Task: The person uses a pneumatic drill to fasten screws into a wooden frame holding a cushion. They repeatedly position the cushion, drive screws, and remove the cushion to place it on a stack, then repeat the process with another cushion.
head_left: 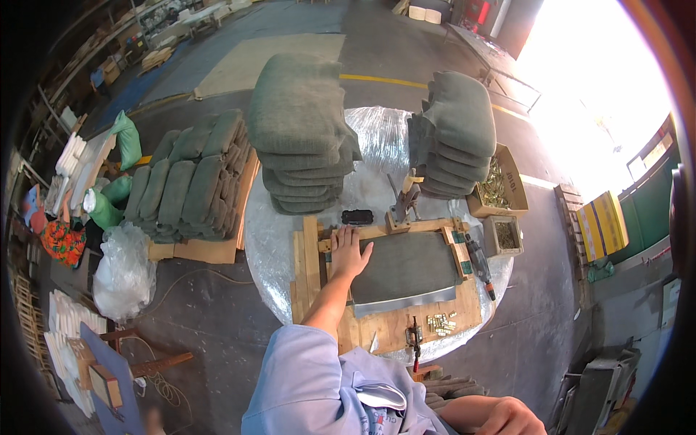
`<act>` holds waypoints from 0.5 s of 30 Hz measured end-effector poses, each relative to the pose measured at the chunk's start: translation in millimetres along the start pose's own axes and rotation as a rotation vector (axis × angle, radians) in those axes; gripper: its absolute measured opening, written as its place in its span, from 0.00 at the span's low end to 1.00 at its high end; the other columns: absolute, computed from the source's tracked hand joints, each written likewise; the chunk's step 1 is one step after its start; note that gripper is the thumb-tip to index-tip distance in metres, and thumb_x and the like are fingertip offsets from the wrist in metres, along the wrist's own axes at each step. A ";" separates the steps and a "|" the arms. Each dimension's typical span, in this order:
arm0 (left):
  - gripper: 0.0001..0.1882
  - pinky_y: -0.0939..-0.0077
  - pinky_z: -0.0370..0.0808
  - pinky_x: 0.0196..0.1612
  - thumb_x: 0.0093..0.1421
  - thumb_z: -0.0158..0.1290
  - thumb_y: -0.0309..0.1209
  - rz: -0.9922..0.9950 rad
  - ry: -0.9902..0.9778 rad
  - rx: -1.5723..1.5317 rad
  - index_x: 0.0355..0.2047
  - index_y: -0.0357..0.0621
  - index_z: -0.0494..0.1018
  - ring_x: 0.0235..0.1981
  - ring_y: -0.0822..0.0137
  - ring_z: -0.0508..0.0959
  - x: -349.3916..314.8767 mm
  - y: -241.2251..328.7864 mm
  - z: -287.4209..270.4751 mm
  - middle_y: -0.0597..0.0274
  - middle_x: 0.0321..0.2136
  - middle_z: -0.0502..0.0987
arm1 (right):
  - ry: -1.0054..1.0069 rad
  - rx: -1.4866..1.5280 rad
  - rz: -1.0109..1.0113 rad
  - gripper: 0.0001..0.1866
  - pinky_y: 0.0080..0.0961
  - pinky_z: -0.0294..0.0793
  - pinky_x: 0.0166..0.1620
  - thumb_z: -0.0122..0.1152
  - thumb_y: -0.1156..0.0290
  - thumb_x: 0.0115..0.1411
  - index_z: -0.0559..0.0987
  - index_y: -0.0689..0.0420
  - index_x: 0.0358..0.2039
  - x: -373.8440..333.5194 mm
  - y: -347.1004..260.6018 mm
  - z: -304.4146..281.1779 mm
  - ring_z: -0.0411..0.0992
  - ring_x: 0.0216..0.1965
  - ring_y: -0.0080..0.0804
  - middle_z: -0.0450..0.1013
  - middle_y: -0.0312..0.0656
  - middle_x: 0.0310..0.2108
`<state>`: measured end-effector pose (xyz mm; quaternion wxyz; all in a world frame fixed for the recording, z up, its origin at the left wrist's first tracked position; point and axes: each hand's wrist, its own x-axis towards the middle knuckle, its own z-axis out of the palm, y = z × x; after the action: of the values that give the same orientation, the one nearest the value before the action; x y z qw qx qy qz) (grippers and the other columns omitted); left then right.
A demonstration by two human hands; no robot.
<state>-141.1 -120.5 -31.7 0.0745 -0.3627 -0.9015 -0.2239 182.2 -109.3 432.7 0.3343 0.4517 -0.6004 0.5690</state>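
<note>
My left hand (349,254) lies flat with its fingers spread at the upper left corner of a grey-green fabric-covered panel (402,268). The panel sits in a wooden frame jig (310,254), with a silvery strip along its near edge. A toggle clamp (403,203) stands upright at the jig's far side, and another clamp with a red handle (414,341) is at the near side. Down at the lower edge, my right hand (511,417) has curled fingers; whatever they may hold is hidden. Dark fabric pieces (457,389) lie beside it.
Two tall stacks of grey-green padded pieces (301,116) (460,123) stand behind the jig on a plastic-wrapped round table (272,279). Small brass-coloured metal parts (441,323) and a power tool (480,267) lie at the right. Boxes (507,181) sit beyond; more padded pieces (190,181) are left.
</note>
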 end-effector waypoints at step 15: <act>0.39 0.38 0.50 0.78 0.72 0.49 0.58 -0.021 -0.011 -0.037 0.69 0.37 0.69 0.76 0.44 0.61 -14.0 -4.9 -4.8 0.42 0.71 0.68 | 0.038 0.034 0.097 0.13 0.19 0.69 0.25 0.63 0.57 0.73 0.78 0.30 0.56 -9.3 -7.8 4.8 0.78 0.25 0.28 0.82 0.30 0.31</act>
<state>-134.3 -134.5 -33.3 0.0607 -0.3559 -0.9013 -0.2395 193.3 -112.1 426.6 0.3100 0.4169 -0.6052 0.6032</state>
